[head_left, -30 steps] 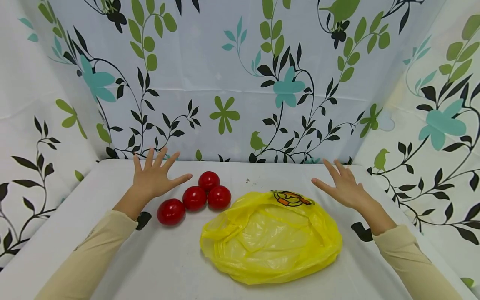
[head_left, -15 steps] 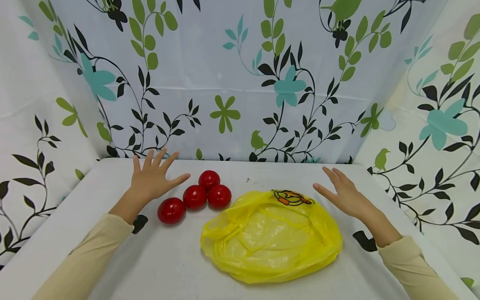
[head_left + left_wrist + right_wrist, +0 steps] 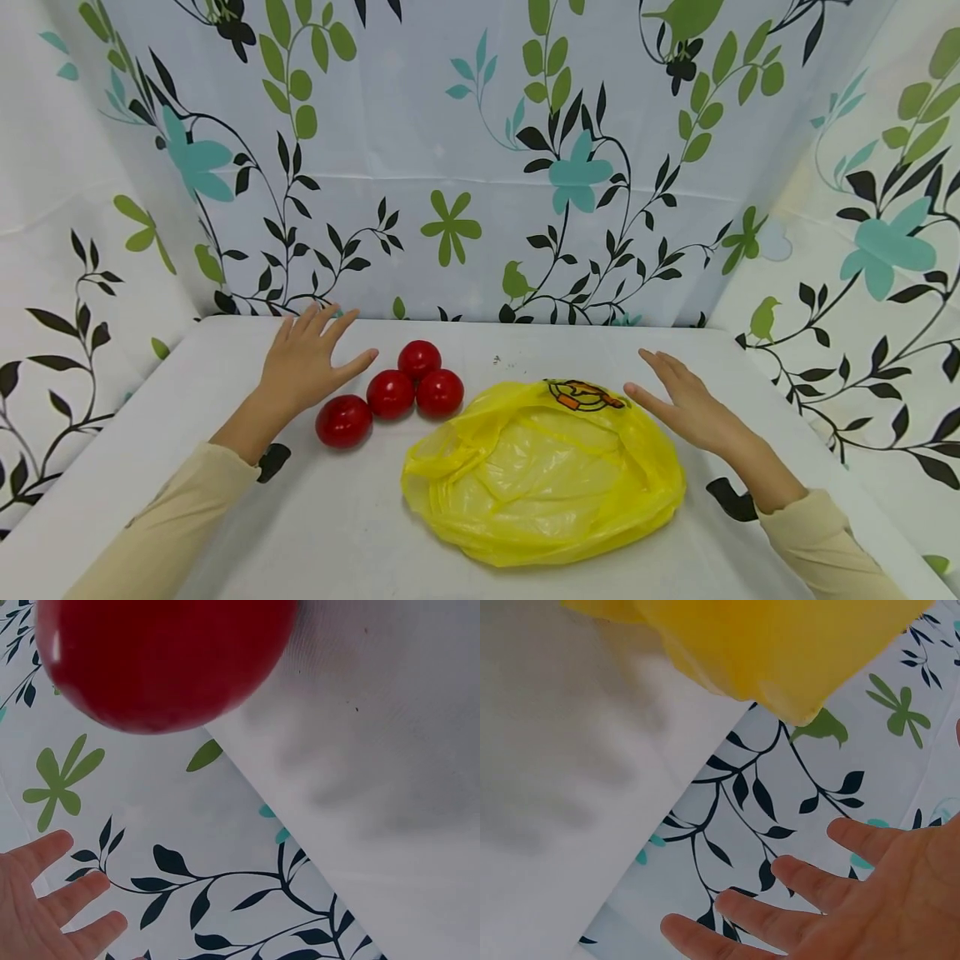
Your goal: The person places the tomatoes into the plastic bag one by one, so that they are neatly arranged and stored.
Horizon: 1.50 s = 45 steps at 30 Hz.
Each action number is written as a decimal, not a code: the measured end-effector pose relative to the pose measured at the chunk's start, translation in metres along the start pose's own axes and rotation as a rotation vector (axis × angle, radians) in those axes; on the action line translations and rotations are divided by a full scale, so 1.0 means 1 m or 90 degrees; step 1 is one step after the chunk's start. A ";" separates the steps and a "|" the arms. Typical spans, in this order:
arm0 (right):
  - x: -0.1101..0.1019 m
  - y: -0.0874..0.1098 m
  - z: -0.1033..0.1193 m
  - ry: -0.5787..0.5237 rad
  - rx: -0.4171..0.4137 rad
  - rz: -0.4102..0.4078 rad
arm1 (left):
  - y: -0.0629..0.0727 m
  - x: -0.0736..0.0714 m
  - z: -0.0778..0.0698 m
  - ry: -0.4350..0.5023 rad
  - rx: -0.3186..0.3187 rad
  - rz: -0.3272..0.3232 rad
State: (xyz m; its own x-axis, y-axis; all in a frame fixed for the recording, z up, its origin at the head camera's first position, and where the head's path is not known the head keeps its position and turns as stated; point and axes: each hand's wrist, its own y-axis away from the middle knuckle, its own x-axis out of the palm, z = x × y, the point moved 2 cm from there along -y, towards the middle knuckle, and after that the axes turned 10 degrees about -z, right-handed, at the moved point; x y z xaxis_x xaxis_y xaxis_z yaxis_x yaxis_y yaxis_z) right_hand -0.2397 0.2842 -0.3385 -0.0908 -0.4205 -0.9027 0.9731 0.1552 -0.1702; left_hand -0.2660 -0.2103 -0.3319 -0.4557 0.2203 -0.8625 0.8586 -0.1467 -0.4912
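Several glossy red balls, tomato-like with no stems showing, sit on the white table left of centre; the nearest red ball (image 3: 343, 422) is slightly apart in front. My left hand (image 3: 303, 358) hovers beside them on the left, fingers spread, holding nothing. A large red ball (image 3: 165, 660) fills the top of the left wrist view, away from the fingertips. A crumpled yellow plastic bag (image 3: 543, 483) lies at the centre, its mouth spread toward me and a printed picture on its far edge. My right hand (image 3: 690, 408) hangs empty at its right, fingers extended. The right wrist view shows the bag (image 3: 742, 645) beyond the fingers.
The white table (image 3: 330, 517) ends at a patterned curtain (image 3: 360, 150) with leaves and flowers, which also hangs at both sides. A black strap (image 3: 731, 500) shows at the right wrist, and another black strap (image 3: 273, 461) at the left.
Both hands have drawn slightly back toward me. The right fingers have closed together and the left fingers are less spread. The red balls and the bag stay put.
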 end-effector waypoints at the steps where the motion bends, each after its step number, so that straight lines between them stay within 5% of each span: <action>1: 0.001 0.001 0.000 -0.004 -0.002 0.001 | 0.001 -0.001 -0.001 0.002 0.006 -0.007; 16: 0.010 0.017 0.002 -0.048 -0.081 -0.019 | 0.024 -0.008 -0.005 0.053 0.033 -0.036; 34: 0.030 0.023 -0.006 -0.114 -0.114 -0.042 | 0.052 -0.002 -0.003 0.142 -0.068 0.113; 45: 0.028 0.021 -0.008 -0.124 -0.079 0.017 | 0.065 0.006 -0.004 0.226 -0.044 0.106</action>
State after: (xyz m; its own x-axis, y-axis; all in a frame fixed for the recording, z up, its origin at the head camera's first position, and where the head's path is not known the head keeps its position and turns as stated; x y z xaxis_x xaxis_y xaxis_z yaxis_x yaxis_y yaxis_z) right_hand -0.2233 0.2829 -0.3703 -0.0117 -0.5779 -0.8160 0.9397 0.2725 -0.2065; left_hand -0.2118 -0.2151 -0.3684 -0.2100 0.5201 -0.8279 0.9333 -0.1455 -0.3282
